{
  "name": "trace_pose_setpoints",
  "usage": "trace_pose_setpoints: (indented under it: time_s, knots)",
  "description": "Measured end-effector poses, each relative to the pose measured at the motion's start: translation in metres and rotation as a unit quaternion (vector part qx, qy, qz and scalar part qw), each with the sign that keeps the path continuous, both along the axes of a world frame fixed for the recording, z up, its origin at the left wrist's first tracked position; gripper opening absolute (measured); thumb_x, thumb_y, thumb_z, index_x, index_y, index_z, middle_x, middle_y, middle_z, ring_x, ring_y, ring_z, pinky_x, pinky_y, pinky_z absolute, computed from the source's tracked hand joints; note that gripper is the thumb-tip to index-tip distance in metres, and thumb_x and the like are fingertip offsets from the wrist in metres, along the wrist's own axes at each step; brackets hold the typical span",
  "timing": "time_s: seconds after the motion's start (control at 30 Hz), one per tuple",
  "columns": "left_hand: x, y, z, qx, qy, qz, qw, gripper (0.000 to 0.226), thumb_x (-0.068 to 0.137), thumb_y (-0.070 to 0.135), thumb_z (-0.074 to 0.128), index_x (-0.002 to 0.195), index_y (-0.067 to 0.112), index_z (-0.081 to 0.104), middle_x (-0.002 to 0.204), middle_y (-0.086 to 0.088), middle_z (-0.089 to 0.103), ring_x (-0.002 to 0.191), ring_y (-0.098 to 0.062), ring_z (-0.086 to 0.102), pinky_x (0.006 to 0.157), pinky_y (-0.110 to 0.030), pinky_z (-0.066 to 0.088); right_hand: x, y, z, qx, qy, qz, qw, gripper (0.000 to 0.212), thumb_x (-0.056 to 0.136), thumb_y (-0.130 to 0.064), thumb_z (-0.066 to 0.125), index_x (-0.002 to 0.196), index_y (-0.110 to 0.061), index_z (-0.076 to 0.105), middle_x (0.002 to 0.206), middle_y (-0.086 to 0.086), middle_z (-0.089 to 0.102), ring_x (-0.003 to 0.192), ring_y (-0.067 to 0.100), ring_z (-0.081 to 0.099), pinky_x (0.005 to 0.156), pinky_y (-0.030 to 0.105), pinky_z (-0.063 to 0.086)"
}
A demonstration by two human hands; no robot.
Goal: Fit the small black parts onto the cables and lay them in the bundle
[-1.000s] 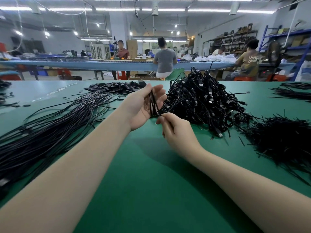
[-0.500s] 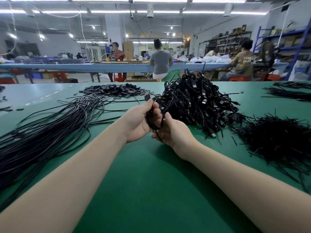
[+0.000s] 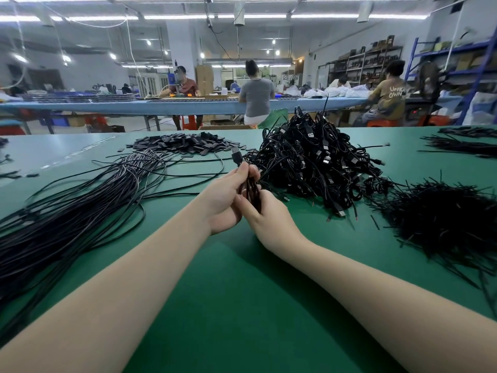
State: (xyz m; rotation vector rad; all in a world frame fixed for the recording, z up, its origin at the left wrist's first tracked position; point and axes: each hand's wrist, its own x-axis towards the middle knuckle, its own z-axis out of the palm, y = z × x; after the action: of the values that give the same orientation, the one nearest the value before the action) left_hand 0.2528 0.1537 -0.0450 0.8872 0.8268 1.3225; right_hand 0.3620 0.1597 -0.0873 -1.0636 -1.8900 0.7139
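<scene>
Both hands, left hand (image 3: 223,200) and right hand (image 3: 265,219), grip one looped thin black cable (image 3: 250,188) above the green worktop (image 3: 242,292) centre; keep its plug end steady, then reach the flat black sleeves (image 3: 185,144) near the far edge.

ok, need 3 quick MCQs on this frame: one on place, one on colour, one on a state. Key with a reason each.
1. Where does the long straight bundle of black cables lie?
A. left of the hands
B. right of the hands
C. on the far blue table

2. What colour is the worktop mat?
A. grey
B. green
C. white

3. What is the left hand doing?
A. lying flat on the mat
B. gripping a folded black cable with a USB plug
C. reaching into the pile of small flat black parts

Key: 1 A, the bundle fans across the mat's left side. 2 B, the bare mat is green. 3 B, the fingers curl round the cable, which the right hand also holds.
</scene>
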Motion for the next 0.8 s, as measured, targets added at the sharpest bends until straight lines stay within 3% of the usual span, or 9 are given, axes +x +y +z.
trace_pose_setpoints:
  time_s: [0.07, 0.13, 0.37, 0.47, 0.67, 0.8]
  knots:
    - [0.004, 0.000, -0.001, 0.014, 0.016, 0.014, 1.000, 0.033, 0.103, 0.030, 0.038, 0.079, 0.015, 0.055, 0.080, 0.001, 0.056, 0.079, -0.014, 0.053, 0.089, -0.028, 0.046, 0.000, -0.002, 0.002, 0.000, -0.008, -0.012, 1.000, 0.030, 0.092, -0.050, 0.050, 0.093, -0.021, 0.051, 0.093, -0.005, 0.062, 0.092, 0.022, 0.058, 0.087, 0.040, 0.046]
    - [0.006, 0.001, -0.003, 0.033, 0.036, 0.032, 0.998, 0.032, 0.103, 0.028, 0.038, 0.080, 0.014, 0.055, 0.081, 0.001, 0.057, 0.081, -0.013, 0.055, 0.088, -0.028, 0.047, 0.000, -0.005, 0.004, -0.003, -0.007, -0.011, 1.000, 0.034, 0.092, -0.048, 0.050, 0.104, -0.016, 0.050, 0.104, -0.001, 0.062, 0.101, 0.025, 0.058, 0.093, 0.048, 0.043]
    - [0.014, 0.001, -0.012, 0.052, 0.112, 0.088, 0.988, 0.029, 0.102, 0.031, 0.043, 0.081, 0.020, 0.060, 0.077, 0.007, 0.059, 0.062, -0.004, 0.057, 0.063, -0.017, 0.049, -0.002, -0.003, 0.000, 0.024, -0.090, -0.047, 0.994, 0.027, 0.093, -0.047, 0.043, 0.098, -0.021, 0.042, 0.083, -0.011, 0.053, 0.081, 0.021, 0.051, 0.079, 0.039, 0.031]
    - [0.017, 0.000, -0.012, 0.056, 0.117, 0.098, 0.987, 0.030, 0.102, 0.031, 0.043, 0.081, 0.021, 0.062, 0.079, 0.006, 0.059, 0.066, -0.006, 0.055, 0.069, -0.019, 0.048, -0.003, -0.002, -0.001, 0.032, -0.105, -0.053, 0.993, 0.027, 0.093, -0.048, 0.041, 0.094, -0.021, 0.041, 0.079, -0.013, 0.050, 0.076, 0.019, 0.046, 0.076, 0.039, 0.029]
    - [0.020, 0.000, -0.015, 0.055, 0.112, 0.102, 0.987, 0.030, 0.102, 0.031, 0.042, 0.082, 0.020, 0.061, 0.082, 0.004, 0.057, 0.075, -0.011, 0.052, 0.076, -0.022, 0.045, -0.001, 0.003, -0.002, 0.110, -0.220, -0.119, 0.962, 0.022, 0.098, -0.031, 0.027, 0.096, -0.016, 0.042, 0.097, 0.005, 0.058, 0.095, 0.032, 0.057, 0.076, 0.041, 0.029]
    - [0.022, 0.000, -0.017, 0.064, 0.118, 0.110, 0.985, 0.030, 0.102, 0.031, 0.040, 0.083, 0.020, 0.060, 0.084, 0.005, 0.057, 0.076, -0.010, 0.052, 0.075, -0.021, 0.045, 0.001, 0.002, 0.002, 0.038, -0.147, -0.072, 0.986, 0.022, 0.098, -0.033, 0.032, 0.095, -0.014, 0.044, 0.098, 0.006, 0.062, 0.093, 0.031, 0.056, 0.084, 0.043, 0.036]
